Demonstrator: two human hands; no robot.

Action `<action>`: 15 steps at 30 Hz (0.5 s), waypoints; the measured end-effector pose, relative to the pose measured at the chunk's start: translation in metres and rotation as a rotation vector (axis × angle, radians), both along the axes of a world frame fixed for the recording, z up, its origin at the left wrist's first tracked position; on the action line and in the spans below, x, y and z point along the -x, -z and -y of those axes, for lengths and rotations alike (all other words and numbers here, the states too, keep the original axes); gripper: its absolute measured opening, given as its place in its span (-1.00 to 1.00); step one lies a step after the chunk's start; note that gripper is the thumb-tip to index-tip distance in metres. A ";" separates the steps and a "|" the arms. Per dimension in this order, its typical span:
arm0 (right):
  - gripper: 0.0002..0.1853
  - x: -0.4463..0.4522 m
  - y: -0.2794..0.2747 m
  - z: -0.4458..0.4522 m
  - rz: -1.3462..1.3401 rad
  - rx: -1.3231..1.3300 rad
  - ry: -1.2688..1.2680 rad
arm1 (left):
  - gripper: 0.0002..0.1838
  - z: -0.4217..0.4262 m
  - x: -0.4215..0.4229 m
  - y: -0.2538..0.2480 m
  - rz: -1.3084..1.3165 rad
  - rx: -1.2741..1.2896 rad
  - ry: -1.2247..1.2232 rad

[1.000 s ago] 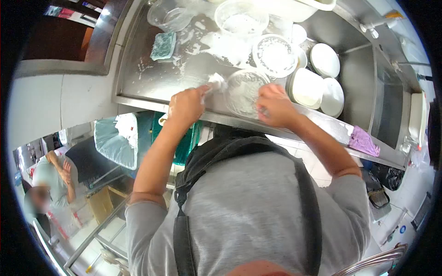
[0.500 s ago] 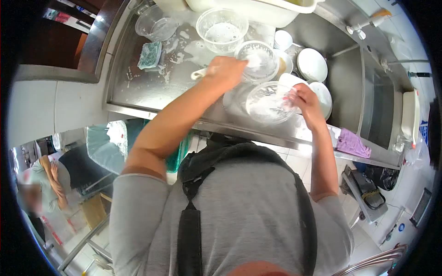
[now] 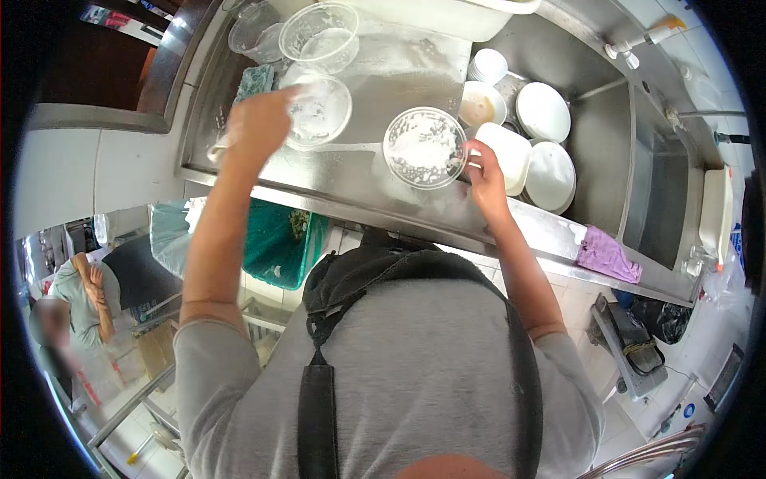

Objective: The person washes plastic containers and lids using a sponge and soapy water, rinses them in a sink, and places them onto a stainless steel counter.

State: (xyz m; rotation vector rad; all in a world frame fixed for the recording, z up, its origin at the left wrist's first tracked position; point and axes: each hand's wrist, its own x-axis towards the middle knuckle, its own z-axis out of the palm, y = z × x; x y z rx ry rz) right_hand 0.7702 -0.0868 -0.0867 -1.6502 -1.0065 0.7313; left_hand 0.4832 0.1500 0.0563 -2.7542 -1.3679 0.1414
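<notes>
My left hand [image 3: 262, 124], blurred by motion, is closed around a white-handled tool [image 3: 217, 150], whose working end is hard to make out. Right beside that hand is a round clear container [image 3: 317, 112] with foam on it. My right hand [image 3: 484, 169] grips the edge of another round clear container [image 3: 423, 148], dotted with white suds, over the steel counter [image 3: 359, 172]. Behind my left hand are a green sponge [image 3: 254, 81], a clear tub [image 3: 319, 38] and a second clear tub [image 3: 257, 36].
White bowls and dishes [image 3: 542, 112] stand in the sink [image 3: 594, 160] at right. A purple cloth [image 3: 608, 255] hangs over the front edge. A pale bin [image 3: 447, 14] is at the back. Below left are a green-lined bin [image 3: 275, 251] and a person [image 3: 86, 295].
My left hand has swung left with the tool. One foamy container and a clear tub now sit farther left. The container in my right hand has shifted slightly left and up.
</notes>
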 end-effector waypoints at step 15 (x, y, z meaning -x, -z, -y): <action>-0.74 -0.004 -0.005 -0.025 -0.607 0.186 -0.045 | -0.58 0.107 -0.132 0.047 -0.049 0.222 0.405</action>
